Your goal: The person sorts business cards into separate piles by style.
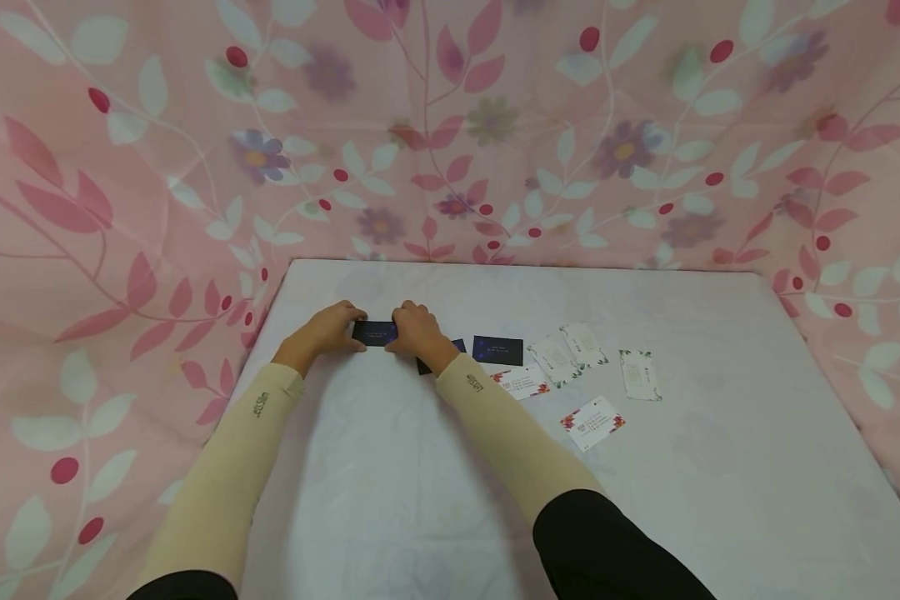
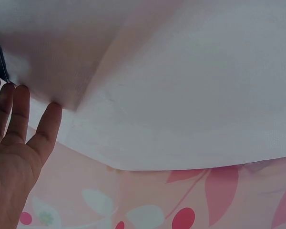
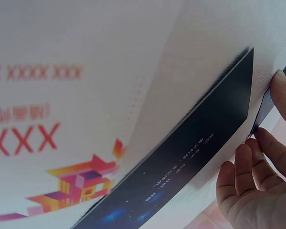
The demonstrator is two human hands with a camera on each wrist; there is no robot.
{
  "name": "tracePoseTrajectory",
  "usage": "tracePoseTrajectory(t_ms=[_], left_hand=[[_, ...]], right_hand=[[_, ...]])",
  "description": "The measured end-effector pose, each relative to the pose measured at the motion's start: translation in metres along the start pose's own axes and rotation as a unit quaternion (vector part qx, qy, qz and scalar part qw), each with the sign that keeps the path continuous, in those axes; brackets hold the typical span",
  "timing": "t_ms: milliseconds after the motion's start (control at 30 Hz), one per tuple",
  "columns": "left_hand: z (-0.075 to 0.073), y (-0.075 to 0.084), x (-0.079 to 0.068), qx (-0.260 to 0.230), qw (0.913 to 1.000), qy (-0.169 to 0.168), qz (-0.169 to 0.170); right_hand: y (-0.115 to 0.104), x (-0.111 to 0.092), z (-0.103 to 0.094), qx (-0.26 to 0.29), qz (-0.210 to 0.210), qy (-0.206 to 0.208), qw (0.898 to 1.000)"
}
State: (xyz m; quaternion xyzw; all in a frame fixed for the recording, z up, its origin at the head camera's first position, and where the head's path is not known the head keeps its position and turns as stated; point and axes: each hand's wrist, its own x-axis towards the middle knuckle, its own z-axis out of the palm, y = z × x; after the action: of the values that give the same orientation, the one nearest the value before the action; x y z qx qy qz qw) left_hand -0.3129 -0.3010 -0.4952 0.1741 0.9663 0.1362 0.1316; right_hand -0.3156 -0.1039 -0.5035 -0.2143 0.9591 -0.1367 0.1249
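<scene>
At the far left of the white counter point(image 1: 390, 483), in the head view, a dark card point(image 1: 375, 334) sits between two hands. The left hand point(image 1: 328, 327) pinches its left end and the right hand point(image 1: 417, 335) its right end. Gripping only the ends probably keeps the card straight and its middle print uncovered. A second dark card point(image 1: 424, 367) lies partly hidden beneath the right forearm, with a third dark card point(image 1: 498, 350) just beside it. Farther right are two flower-cornered cards point(image 1: 593, 423) and three leaf-edged cards point(image 1: 641, 375); like designs mostly lie near one another, which suggests rough grouping by pattern.

From the left wrist, only a corner of the held card shows at the picture's edge, by the fingertips point(image 2: 21, 90). The other fingers spread, perhaps to keep clear of the print; the grip itself is mostly cut off.

Seen from the right wrist, thumb and forefinger clasp the held card's near end, the remaining fingers folded loosely below. Another dark card lies in front, beside a flower-cornered one. Whether the held card touches the counter, I cannot tell.
</scene>
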Motion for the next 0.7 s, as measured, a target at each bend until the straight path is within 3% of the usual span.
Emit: tracePoseTrajectory(t_ms=[133,267,433,567,700], left_hand=[[0.0,0.0,-0.003,-0.004,1.0,0.005,-0.002],[0.007,-0.005,-0.006,-0.019,0.9995,0.015,-0.021],[0.016,-0.005,-0.017,-0.025,0.9984,0.029,-0.041],[0.016,0.001,-0.029,-0.01,0.9976,0.05,-0.047],[0.014,0.008,-0.041,0.024,0.9961,0.077,-0.037]], right_hand=[[0.004,0.0,0.001,0.011,-0.011,0.003,1.0],[0.01,-0.005,-0.005,0.065,-0.029,-0.015,0.997],[0.013,-0.019,-0.018,0.102,-0.082,-0.05,0.99],[0.02,-0.035,-0.029,0.065,-0.125,-0.019,0.99],[0.039,-0.055,-0.043,0.037,-0.137,0.036,0.989]])
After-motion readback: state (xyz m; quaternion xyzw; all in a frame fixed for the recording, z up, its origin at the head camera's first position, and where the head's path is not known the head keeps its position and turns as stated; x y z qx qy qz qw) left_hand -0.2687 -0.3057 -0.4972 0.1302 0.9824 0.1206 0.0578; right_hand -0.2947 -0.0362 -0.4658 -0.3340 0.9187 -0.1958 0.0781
